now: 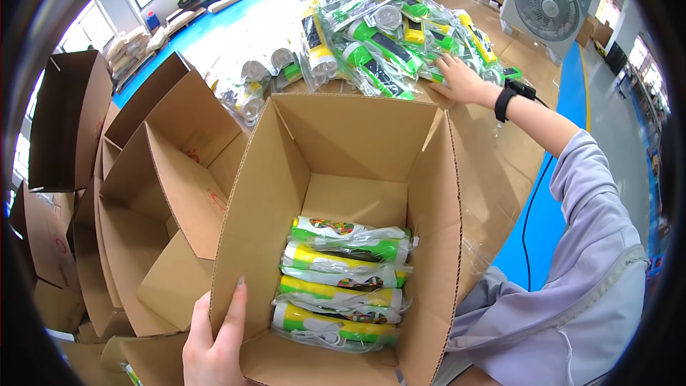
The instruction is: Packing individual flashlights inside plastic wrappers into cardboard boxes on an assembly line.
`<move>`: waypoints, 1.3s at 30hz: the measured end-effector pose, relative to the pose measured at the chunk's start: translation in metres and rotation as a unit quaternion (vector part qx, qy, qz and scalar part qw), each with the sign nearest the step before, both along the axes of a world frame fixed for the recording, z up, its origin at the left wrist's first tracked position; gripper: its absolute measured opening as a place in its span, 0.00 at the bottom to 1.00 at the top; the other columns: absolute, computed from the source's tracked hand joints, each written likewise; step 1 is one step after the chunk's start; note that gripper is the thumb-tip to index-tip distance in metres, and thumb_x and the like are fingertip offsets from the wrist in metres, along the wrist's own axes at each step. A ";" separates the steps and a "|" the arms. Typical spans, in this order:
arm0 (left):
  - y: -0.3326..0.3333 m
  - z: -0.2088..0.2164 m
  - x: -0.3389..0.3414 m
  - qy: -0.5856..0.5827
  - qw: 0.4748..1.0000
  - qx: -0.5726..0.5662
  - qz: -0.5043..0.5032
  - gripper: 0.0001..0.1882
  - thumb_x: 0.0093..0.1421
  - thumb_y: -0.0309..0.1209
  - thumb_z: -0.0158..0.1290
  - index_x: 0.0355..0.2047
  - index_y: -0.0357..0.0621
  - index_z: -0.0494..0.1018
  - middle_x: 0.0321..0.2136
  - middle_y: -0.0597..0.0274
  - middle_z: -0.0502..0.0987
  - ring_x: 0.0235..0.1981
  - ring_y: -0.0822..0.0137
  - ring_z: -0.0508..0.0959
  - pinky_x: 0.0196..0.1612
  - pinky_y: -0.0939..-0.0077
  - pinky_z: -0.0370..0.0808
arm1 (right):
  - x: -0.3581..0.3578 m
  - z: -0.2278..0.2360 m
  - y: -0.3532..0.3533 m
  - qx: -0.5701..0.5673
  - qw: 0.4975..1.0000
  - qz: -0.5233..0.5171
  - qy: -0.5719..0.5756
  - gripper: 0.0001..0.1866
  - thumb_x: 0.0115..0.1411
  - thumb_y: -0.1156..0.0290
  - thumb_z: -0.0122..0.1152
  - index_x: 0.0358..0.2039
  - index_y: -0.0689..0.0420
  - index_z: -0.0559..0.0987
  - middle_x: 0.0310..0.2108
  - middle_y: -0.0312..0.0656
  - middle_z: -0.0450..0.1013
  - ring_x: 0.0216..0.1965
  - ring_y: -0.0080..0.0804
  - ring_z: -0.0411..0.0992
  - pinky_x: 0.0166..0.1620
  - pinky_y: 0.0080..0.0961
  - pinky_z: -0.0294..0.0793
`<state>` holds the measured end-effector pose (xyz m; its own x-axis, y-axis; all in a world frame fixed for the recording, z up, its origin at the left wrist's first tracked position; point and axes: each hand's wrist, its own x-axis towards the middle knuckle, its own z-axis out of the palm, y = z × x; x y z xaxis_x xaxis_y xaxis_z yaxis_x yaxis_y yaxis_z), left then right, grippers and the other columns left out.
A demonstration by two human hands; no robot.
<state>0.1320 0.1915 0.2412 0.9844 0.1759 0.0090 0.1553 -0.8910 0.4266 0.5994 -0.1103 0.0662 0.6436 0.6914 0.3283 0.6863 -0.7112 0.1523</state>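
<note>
bagged flashlights (389, 36), green and yellow in clear plastic sleeves, lie heaped on the bench (493, 164) just beyond the far wall of the open cardboard box (343, 157). the right hand (457, 80) is stretched out past the box's far right corner and rests flat on the near edge of that heap, fingers spread over a sleeve; i cannot tell whether it has closed on one yet. the left hand (214, 343) clamps the box's near left wall, thumb outside and fingers along the inner face, holding it steady. inside the box, against its near wall, four packed flashlights (343, 279) lie side by side in a neat row, with bare cardboard floor showing behind them toward the far wall. to do this well, i'd say take one sleeve by the body rather than the loose plastic, so it doesn't drag its neighbours off the heap, and lay it parallel to the row already in the box. left of the box stand more empty cartons (143, 193), flaps up. beyond the heap, to the right, a white box fan (547, 3) sits on the bench.
</note>
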 end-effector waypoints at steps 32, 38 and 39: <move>-0.002 -0.002 0.005 0.012 1.000 0.009 0.015 0.35 0.45 0.14 0.52 0.58 0.42 0.65 0.51 0.43 0.67 0.54 0.45 0.68 0.52 0.63 0.67 | -0.190 0.051 -0.043 0.098 0.975 -0.059 0.188 0.17 0.53 0.61 0.61 0.37 0.61 0.73 0.31 0.43 0.69 0.32 0.35 0.69 0.36 0.30 0.72; 0.029 -0.022 -0.001 0.000 0.994 0.077 -0.072 0.46 0.31 0.35 0.64 0.54 0.26 0.65 0.49 0.38 0.67 0.50 0.44 0.72 0.53 0.63 0.68 | -0.202 0.049 -0.031 -0.055 0.989 -0.048 0.128 0.27 0.43 0.64 0.64 0.44 0.61 0.71 0.38 0.47 0.68 0.39 0.45 0.66 0.43 0.36 0.71; 0.028 -0.023 -0.002 0.001 0.995 0.075 -0.069 0.46 0.31 0.35 0.64 0.54 0.26 0.65 0.49 0.38 0.67 0.50 0.44 0.72 0.53 0.63 0.68 | -0.202 0.047 -0.031 -0.066 0.993 -0.039 0.085 0.31 0.41 0.66 0.63 0.48 0.62 0.68 0.38 0.47 0.68 0.40 0.46 0.66 0.44 0.35 0.71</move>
<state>0.1300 0.2199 0.2184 0.9990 0.0368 0.0234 0.0285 -0.9573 0.2877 0.3971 -0.1412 0.1134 0.7349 0.6674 0.1202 0.6541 -0.7444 0.1343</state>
